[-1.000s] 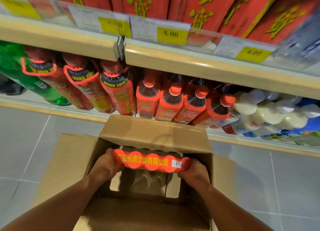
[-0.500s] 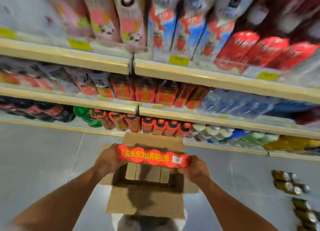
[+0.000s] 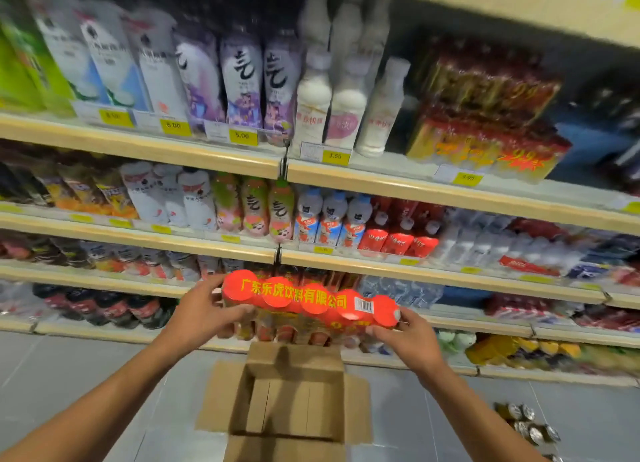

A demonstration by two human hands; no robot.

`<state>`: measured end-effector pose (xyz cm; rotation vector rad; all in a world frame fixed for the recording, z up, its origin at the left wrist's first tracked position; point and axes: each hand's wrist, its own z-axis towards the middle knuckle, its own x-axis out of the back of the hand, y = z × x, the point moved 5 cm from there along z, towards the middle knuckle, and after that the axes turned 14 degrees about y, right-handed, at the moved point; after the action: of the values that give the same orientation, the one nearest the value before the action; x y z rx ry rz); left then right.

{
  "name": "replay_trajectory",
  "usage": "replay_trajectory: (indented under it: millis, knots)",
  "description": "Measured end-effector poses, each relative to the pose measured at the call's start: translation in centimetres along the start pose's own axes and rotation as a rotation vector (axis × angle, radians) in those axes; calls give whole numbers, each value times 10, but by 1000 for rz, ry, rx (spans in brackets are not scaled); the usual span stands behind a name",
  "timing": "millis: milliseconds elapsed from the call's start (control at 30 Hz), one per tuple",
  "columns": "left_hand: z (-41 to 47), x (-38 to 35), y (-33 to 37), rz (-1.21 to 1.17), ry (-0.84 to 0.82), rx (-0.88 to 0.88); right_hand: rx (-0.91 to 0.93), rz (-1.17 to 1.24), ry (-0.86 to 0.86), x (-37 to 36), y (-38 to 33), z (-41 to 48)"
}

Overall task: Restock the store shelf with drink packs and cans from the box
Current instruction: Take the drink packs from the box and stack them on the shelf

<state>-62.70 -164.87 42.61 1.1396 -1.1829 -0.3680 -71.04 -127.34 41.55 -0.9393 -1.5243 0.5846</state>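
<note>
Gleaming red-capped drink pack; yellow characters, barcode on wrap.

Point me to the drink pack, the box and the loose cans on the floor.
drink pack (image 3: 304,297): head view, red top wrap.
box (image 3: 294,364): head view, far flap.
cans (image 3: 530,427): head view, a can's silver top.

The shelves ahead are packed edge to edge with bottles, leaving little open slot. Below, the open cardboard box sits on bare grey floor, with loose cans lying at its right.
</note>
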Motion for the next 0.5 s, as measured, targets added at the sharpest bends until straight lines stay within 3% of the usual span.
replay_trajectory:
  millis: [167, 300, 500]
  knots:
    - [12, 40, 54, -174, 143, -93, 58, 332, 80, 35, -68, -17]
    - [21, 56, 104, -253, 159, -205, 105, 515, 107, 63, -106, -20]
    - [14, 53, 186, -219, 148, -425, 181, 536, 179, 122, -132, 2]
